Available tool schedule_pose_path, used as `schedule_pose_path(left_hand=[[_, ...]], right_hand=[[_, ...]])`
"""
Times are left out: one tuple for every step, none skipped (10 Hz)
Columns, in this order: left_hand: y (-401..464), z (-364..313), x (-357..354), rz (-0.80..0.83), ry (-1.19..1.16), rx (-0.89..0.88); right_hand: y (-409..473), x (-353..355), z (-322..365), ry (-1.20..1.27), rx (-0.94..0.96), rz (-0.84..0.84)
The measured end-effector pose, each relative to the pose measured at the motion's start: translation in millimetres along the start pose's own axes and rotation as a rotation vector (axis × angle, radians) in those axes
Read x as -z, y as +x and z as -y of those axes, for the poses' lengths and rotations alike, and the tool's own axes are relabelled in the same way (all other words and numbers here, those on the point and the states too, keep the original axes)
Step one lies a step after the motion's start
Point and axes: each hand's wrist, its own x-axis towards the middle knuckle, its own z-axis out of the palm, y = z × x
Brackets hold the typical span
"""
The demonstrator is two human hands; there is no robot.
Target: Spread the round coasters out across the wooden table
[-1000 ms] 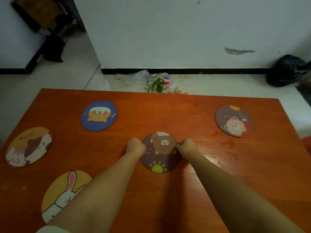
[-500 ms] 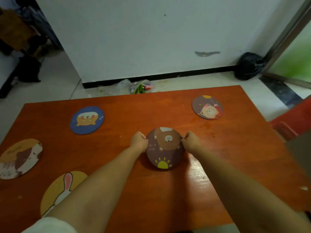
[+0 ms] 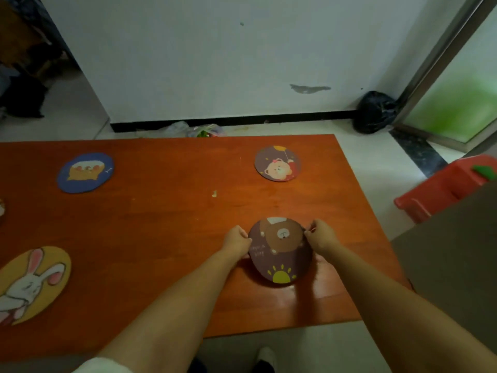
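Observation:
A purple round coaster with a brown bear and a yellow sun (image 3: 281,251) is held over the right part of the wooden table (image 3: 166,216). My left hand (image 3: 236,242) grips its left edge and my right hand (image 3: 321,238) grips its right edge. A purple coaster with a pink bear (image 3: 277,163) lies flat at the far right. A blue coaster with a dog (image 3: 85,172) lies far left. A yellow rabbit coaster (image 3: 31,284) lies near left, cut by the frame edge.
A red plastic stool (image 3: 446,187) stands on the floor right of the table. A grey surface (image 3: 451,265) fills the near right. A black bag (image 3: 375,111) and plastic bags (image 3: 193,129) lie by the wall. The table's near edge runs just under my forearms.
My view has swung right, so the coasters on the left slid toward the frame edge. Both hands have carried the bear coaster right, toward the table's near right part.

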Motion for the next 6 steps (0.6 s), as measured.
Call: schedule_pose_path(left_hand=[[-9.2,-1.9,-28.6,-0.022,-0.015,-0.007],[-12.5,-3.8,-45.4,-0.06,0.009,0.006],[-11.5,-3.0,-52.2,-0.101,0.122,-0.028],[-7.6,5.3,-56.4,-0.136,0.243,-0.057],[-5.1,10.0,-60.0,-0.169,0.321,-0.086],[-3.5,12.7,-61.3,-0.191,0.332,-0.11]], right_hand=[[6.5,11.7,-24.4,-0.007,0.008,0.026],[12.3,14.4,-39.4,-0.007,0.01,0.059],[17.4,11.2,-47.8,-0.003,0.019,0.063],[18.6,5.0,-56.6,-0.039,0.039,0.042],[21.3,-0.5,-59.7,-0.121,0.069,0.034],[22.6,-2.7,-60.0,-0.177,0.111,0.005]])
